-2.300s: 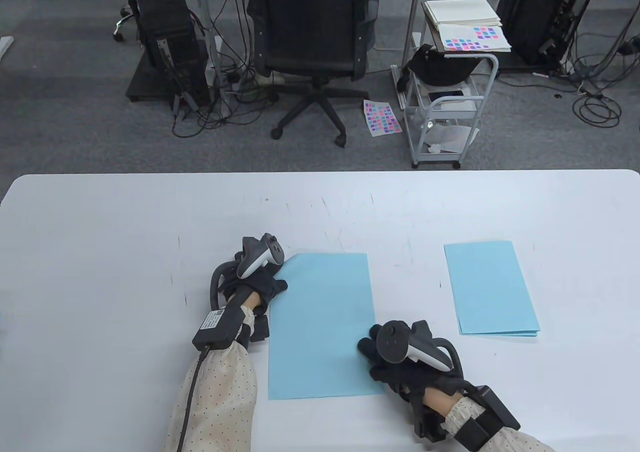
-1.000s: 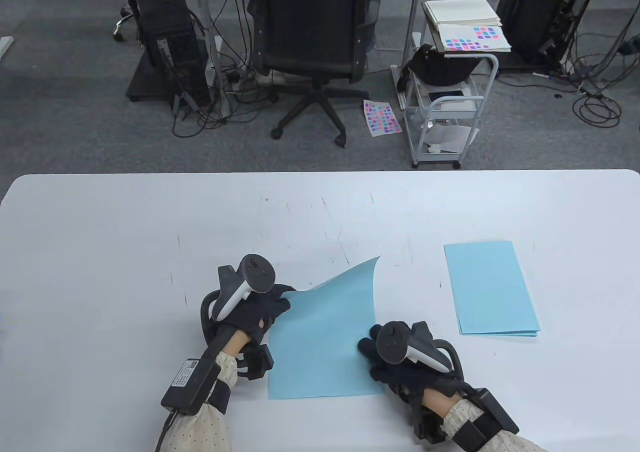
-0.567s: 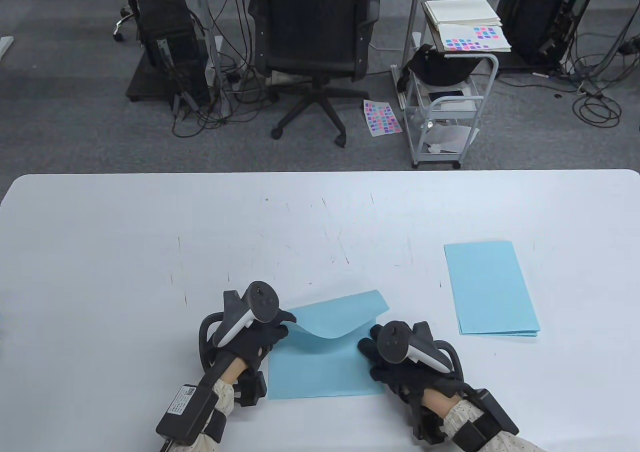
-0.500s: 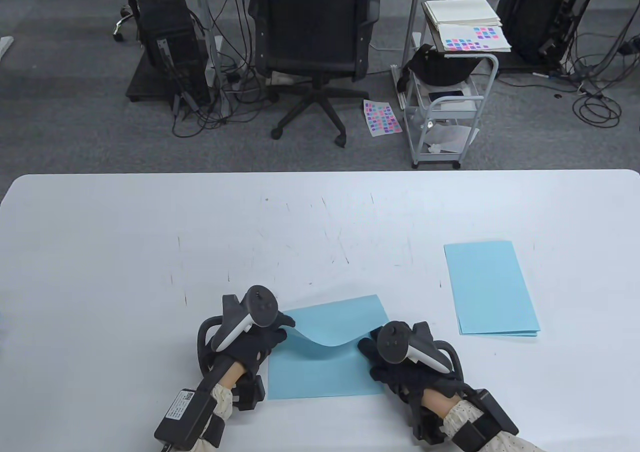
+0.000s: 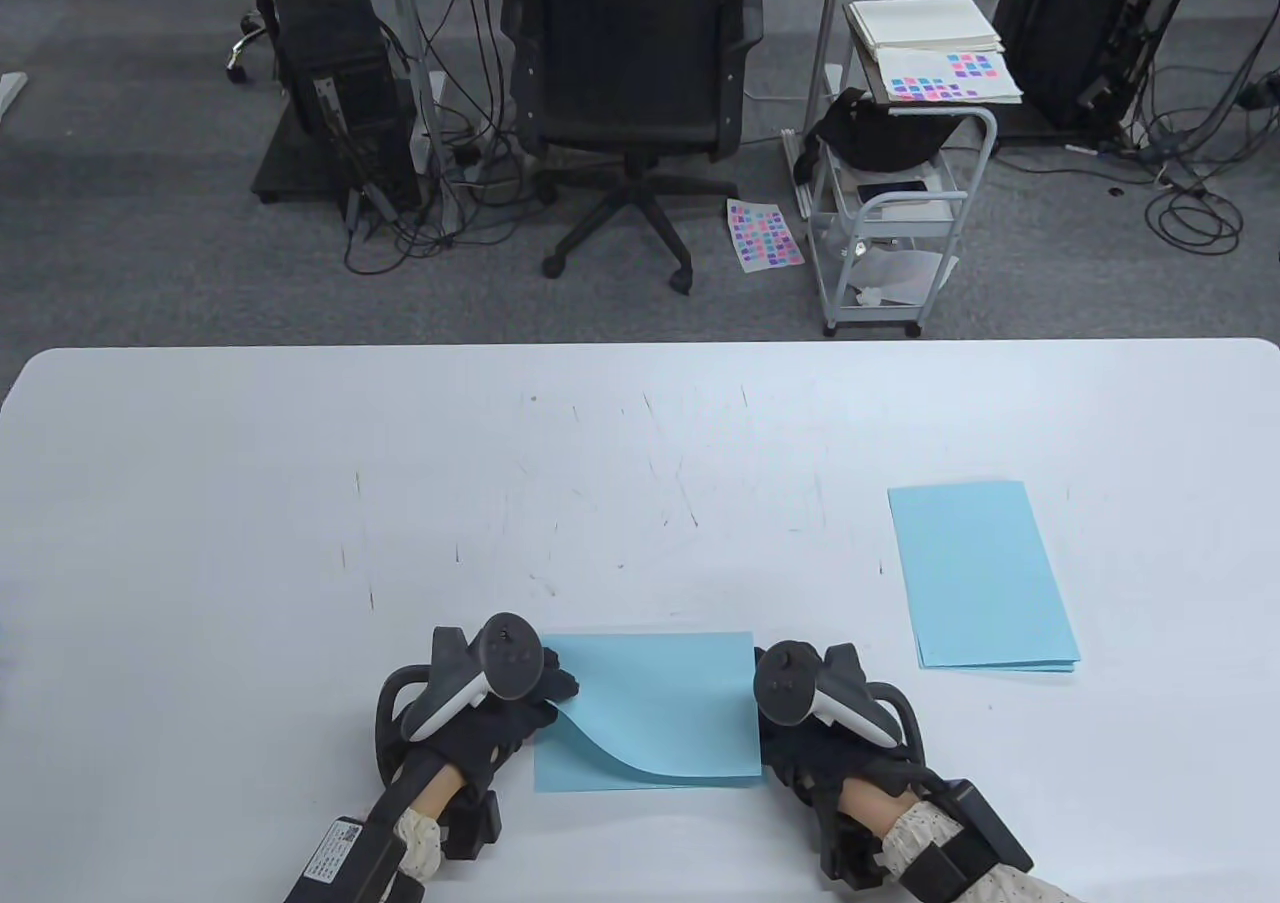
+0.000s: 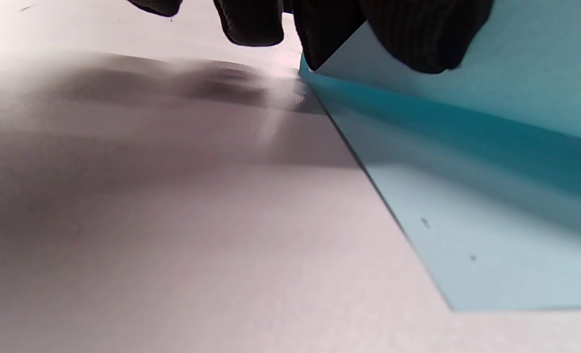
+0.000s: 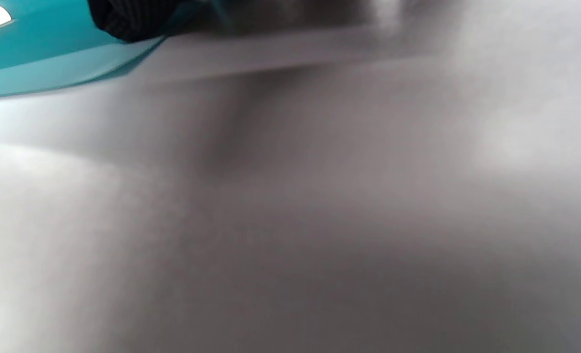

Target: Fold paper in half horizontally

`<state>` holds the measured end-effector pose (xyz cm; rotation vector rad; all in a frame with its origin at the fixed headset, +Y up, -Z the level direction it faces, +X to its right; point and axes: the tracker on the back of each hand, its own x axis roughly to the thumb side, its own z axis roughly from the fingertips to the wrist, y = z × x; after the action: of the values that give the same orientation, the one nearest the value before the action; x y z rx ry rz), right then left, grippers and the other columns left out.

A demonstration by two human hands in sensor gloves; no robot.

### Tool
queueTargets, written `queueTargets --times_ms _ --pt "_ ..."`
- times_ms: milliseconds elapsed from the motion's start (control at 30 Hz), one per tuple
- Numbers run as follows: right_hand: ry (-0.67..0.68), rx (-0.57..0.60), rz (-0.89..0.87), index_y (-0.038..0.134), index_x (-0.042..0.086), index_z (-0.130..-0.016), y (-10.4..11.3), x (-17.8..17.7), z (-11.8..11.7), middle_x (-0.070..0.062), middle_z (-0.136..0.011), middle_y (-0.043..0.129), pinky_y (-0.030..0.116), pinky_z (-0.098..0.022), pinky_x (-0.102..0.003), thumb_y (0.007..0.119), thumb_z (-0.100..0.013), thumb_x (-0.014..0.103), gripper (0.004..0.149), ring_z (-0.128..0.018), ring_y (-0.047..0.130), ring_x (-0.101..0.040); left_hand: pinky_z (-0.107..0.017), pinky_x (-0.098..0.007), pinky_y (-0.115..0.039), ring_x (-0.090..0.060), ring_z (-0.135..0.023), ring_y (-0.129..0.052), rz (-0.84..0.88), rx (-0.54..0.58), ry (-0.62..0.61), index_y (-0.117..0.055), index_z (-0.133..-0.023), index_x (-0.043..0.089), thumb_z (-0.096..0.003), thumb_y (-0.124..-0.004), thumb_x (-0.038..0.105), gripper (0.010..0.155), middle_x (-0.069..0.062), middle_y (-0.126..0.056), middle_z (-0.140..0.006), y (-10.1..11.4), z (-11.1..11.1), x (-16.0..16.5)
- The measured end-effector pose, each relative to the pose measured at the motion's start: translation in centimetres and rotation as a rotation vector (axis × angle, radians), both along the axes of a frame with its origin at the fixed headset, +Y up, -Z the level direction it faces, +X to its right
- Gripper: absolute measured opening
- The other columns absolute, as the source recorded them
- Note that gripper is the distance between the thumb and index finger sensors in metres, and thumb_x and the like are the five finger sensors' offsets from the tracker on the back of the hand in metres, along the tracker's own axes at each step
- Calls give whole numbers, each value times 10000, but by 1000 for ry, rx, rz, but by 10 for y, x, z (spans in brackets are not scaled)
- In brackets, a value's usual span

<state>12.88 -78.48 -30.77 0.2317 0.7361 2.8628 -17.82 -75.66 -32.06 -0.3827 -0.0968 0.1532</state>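
A light blue paper [image 5: 650, 703] lies near the table's front edge, its far half curled over onto the near half. My left hand [image 5: 548, 691] pinches the folded-over left corner and holds it just above the lower layer. The left wrist view shows the fingertips [image 6: 417, 34] gripping that corner of the paper [image 6: 491, 98]. My right hand [image 5: 765, 723] rests at the paper's right edge, where the upper layer hides its fingers. In the right wrist view, one fingertip [image 7: 128, 19] lies against the blue paper [image 7: 50, 63].
A stack of folded blue sheets [image 5: 985, 573] lies on the right of the white table [image 5: 300, 503]. Beyond the far edge stand an office chair [image 5: 630, 73] and a small cart [image 5: 900, 203].
My left hand lifted the far left corner and drew it toward me, so the far half now curls over the near half. The right hand has stayed at the right edge.
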Motion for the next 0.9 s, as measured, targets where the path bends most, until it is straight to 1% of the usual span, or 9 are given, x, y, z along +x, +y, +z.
queueTargets --times_ms 167,267,433,533,633,700,733,800,900 --pt "-10 4 -3 327 502 -1020 -1 -1 -1 211 -1156 147 84 -722 -643 631 -490 435 614 -1063 11 -283 -869 -515 -459 -89 -1135 -563 -62 8 -38 -765 -851 599 -399 -785 477 469 319 -687 -1073 -5 1 5" --pt "-11 4 -5 330 502 -1019 -1 -1 -2 212 -1155 148 86 -722 -643 633 -490 433 614 -1064 13 -283 -867 -519 -458 -95 -1136 -556 -105 -6 -66 -731 -866 607 -401 -789 455 493 324 -636 -1084 -8 3 8" --pt "-12 3 -2 330 501 -1020 -1 -1 -2 211 -1155 148 84 -723 -643 633 -490 433 614 -1064 15 -285 -863 -520 -467 -99 -1136 -557 -150 -23 -102 -680 -886 614 -413 -804 385 540 320 -592 -1095 -8 5 10" --pt "-11 4 -4 330 502 -1019 -1 -1 -2 210 -1154 149 89 -723 -643 632 -490 433 613 -1065 20 -285 -861 -519 -471 -100 -1135 -557 -153 -29 -106 -667 -885 617 -436 -785 312 556 320 -576 -1097 -8 5 10" --pt "-11 3 -7 328 502 -1019 -1 -1 -2 213 -1154 147 89 -724 -643 631 -490 434 614 -1065 21 -285 -860 -516 -476 -91 -1131 -562 -137 -35 -93 -678 -885 610 -450 -752 280 550 319 -593 -1095 -7 5 9" --pt "-11 2 -7 329 501 -1019 -1 -1 -2 211 -1154 145 91 -723 -644 632 -489 433 614 -1065 22 -285 -862 -512 -475 -84 -1130 -564 -142 -24 -86 -670 -889 608 -454 -737 308 533 322 -602 -1092 -8 5 11" --pt "-11 2 -7 330 501 -1019 -1 -1 -3 212 -1154 146 91 -723 -643 632 -489 433 613 -1065 21 -286 -863 -512 -472 -81 -1131 -558 -149 -25 -89 -643 -909 601 -440 -749 366 535 320 -591 -1094 -9 6 12" --pt "-11 2 -7 329 501 -1019 -1 -1 -2 212 -1154 146 88 -724 -643 633 -490 433 614 -1065 20 -286 -867 -520 -450 -91 -1139 -524 -167 -31 -100 -549 -958 589 -383 -776 491 625 302 -541 -1108 -12 6 14" --pt "-12 5 -7 330 505 -1018 -1 -1 -3 214 -1154 147 89 -724 -642 632 -488 436 613 -1065 19 -285 -875 -532 -414 -123 -1153 -480 -212 -32 -115 -456 -995 584 -325 -805 562 755 278 -458 -1136 -14 6 18"
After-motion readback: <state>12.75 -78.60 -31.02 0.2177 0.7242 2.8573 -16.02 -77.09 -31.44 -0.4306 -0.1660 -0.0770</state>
